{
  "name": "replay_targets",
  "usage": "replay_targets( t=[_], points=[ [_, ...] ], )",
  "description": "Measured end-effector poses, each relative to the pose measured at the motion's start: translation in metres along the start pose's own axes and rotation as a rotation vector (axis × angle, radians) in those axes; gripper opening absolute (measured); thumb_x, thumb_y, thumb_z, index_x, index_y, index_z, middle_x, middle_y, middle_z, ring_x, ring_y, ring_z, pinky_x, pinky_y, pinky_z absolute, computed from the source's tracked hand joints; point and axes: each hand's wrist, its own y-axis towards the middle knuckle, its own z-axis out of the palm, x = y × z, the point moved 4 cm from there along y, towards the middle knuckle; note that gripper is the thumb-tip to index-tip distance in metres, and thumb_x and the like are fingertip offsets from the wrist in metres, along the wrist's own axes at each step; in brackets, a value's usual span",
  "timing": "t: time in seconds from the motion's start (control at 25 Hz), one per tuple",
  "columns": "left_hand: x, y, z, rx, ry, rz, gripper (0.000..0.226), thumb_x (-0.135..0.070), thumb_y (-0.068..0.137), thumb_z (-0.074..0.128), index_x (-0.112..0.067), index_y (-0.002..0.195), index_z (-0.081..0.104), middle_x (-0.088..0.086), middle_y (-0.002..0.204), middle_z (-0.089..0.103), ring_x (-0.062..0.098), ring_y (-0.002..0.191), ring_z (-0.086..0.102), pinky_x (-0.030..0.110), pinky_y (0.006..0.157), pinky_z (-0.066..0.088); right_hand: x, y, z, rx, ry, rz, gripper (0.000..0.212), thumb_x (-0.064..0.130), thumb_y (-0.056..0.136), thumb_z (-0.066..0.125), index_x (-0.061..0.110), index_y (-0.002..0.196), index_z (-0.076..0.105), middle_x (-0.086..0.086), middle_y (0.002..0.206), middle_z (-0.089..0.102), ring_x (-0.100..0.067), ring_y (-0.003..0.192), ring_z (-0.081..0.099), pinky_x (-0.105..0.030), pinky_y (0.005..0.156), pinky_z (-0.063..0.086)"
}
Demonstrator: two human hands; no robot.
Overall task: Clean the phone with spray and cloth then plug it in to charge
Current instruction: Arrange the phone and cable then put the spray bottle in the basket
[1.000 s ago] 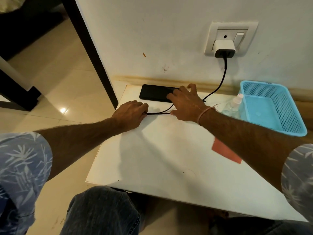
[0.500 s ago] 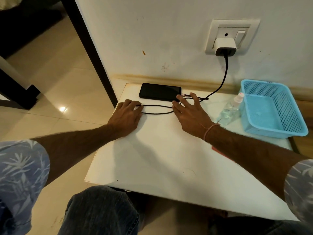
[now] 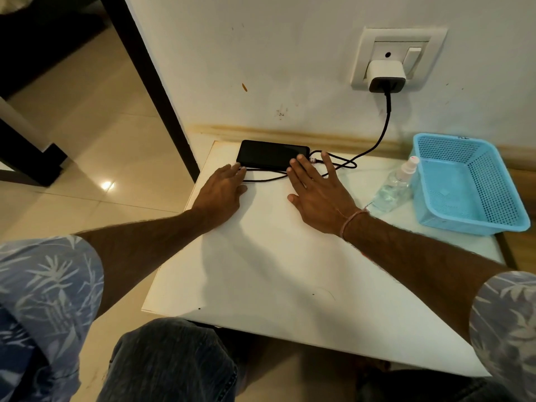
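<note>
White table (image 3: 290,256): phone (image 3: 268,154) just beyond both flat hands.

Counter (image 3: 290,271): white, set against the wall.
Far edge: black phone (image 3: 269,154) lying flat, black cable (image 3: 333,165) looped beside it.
Right side: clear spray bottle (image 3: 396,185) just beside a blue basket (image 3: 504,224).
Also resting: both hands, flat.

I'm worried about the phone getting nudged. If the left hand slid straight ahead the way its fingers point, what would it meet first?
Most likely the black charging cable, looped right at the left hand's fingertips, then the near edge of the black rectangular phone just beyond. Whether the fingers already touch the cable is unclear.
</note>
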Motion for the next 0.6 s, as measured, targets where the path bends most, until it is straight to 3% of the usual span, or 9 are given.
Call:
replay_targets(
  t=[0.24, 0.4, 0.6],
  points=[
    [-0.001, -0.018, 0.014, 0.100, 0.093, 0.019, 0.070, -0.051, 0.106, 0.020, -0.015, 0.159, -0.006, 0.004, 0.167, -0.014, 0.020, 0.154, -0.017, 0.032, 0.121, -0.013, 0.016, 0.000, 0.002, 0.022, 0.110, -0.051, 0.070, 0.051, 0.098, -0.001, 0.010, 0.154, 0.007, -0.011, 0.162, 0.004, -0.025, 0.150, -0.001, -0.056, 0.117, -0.009],
    [0.000, -0.018, 0.018, 0.184, 0.161, 0.034, 0.082, -0.067, 0.096, 0.005, -0.017, 0.158, -0.014, 0.004, 0.166, -0.021, 0.020, 0.152, -0.022, 0.033, 0.119, -0.017, 0.017, 0.003, 0.007, 0.061, 0.143, -0.041, 0.074, 0.055, 0.096, -0.005, 0.010, 0.154, 0.007, -0.011, 0.162, 0.003, -0.024, 0.150, -0.001, -0.056, 0.116, -0.010],
    [-0.002, -0.012, 0.018, 0.174, 0.149, 0.023, 0.085, -0.069, 0.095, 0.007, -0.016, 0.157, -0.016, 0.005, 0.166, -0.023, 0.021, 0.152, -0.024, 0.039, 0.122, -0.015, 0.017, 0.007, 0.006, 0.077, 0.158, -0.029, 0.073, 0.055, 0.097, -0.004, 0.010, 0.154, 0.004, -0.011, 0.162, 0.000, -0.024, 0.150, -0.004, -0.056, 0.116, -0.011]
  ],
)
